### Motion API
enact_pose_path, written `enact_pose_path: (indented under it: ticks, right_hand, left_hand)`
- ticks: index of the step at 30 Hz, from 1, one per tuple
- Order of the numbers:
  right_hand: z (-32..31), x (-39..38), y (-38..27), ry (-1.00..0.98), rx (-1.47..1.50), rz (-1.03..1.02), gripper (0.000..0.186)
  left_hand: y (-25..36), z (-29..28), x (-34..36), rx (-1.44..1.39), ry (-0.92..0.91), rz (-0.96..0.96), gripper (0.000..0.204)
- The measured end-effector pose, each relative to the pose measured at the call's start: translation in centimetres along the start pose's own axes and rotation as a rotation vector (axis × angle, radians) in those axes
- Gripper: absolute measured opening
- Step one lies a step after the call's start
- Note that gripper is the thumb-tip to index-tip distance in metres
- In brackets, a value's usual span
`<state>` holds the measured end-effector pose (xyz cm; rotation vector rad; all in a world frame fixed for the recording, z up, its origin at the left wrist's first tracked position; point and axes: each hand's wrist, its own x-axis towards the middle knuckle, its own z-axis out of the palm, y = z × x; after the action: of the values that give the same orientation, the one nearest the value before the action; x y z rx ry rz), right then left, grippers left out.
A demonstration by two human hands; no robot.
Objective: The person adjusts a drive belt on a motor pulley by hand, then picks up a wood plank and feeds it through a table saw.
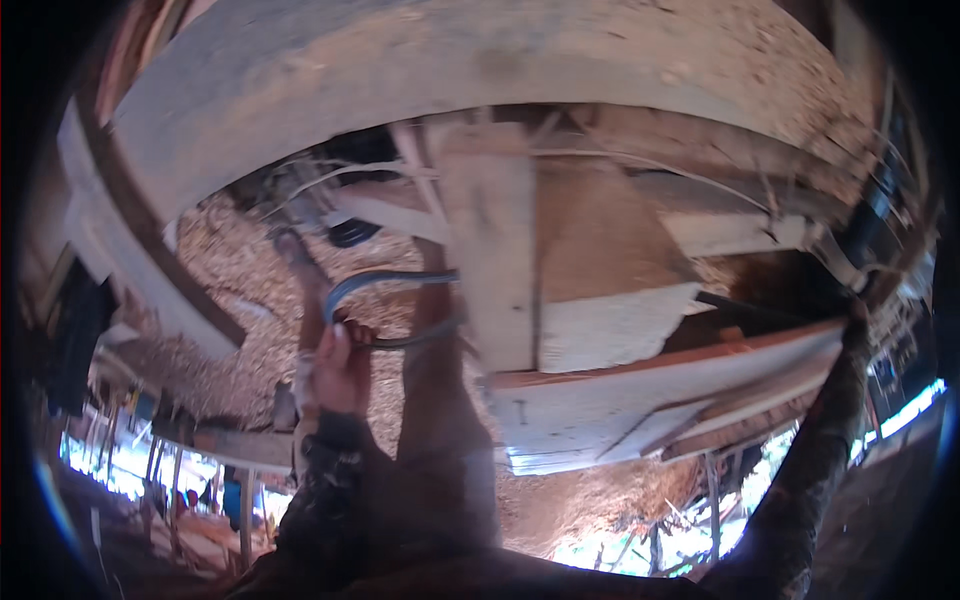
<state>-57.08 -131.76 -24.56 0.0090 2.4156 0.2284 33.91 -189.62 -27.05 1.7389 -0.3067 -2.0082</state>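
My left hand (342, 365) reaches forward over the ground, with its fingers closed on a dark, smooth belt-like loop (352, 285). The loop curves out to the left, and its far ends pass behind an upright board (490, 240). What it runs around there is hidden by the wood. A dark patterned sleeve (330, 465) covers my left forearm. My right hand does not show.
A broad thick plank (480, 60) spans the top of the view. Pale boards (640, 410) lie to the right, near a dark pole (820, 460). Wood shavings (235, 265) cover the ground around my bare legs (440, 430). Another beam (150, 240) stands at left.
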Motion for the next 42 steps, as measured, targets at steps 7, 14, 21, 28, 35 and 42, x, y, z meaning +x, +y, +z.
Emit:
enact_pose_path:
  ticks: [7,14,21,28,35,42]
  right_hand:
    - [-1.0,-0.3,4.2,-0.143,0.423,-0.008,0.035]
    - [-2.7,-1.7,1.2,-0.131,0.467,0.035,0.035]
    - [1.4,-4.1,-4.9,0.02,0.215,-0.031,0.046]
    - [-0.2,-7.6,-5.8,0.151,0.028,-0.002,0.057]
    - [1.1,-8.0,-6.1,0.221,-0.15,0.031,0.069]
    - [-2.0,-12.1,-8.8,0.47,-0.371,0.151,0.082]
  left_hand:
    - [0.0,-0.9,1.3,0.757,0.142,0.027,0.027]
    - [1.5,-1.8,0.7,1.816,-1.098,-0.373,0.053]
    - [2.0,0.4,-2.5,1.626,-1.59,-0.918,0.031]
    - [3.3,-6.4,0.3,1.004,-0.665,-1.403,0.006]
    - [9.9,-12.8,7.3,1.68,-0.578,0.168,0.016]
    - [8.8,-14.8,7.3,1.737,-0.699,0.389,0.034]
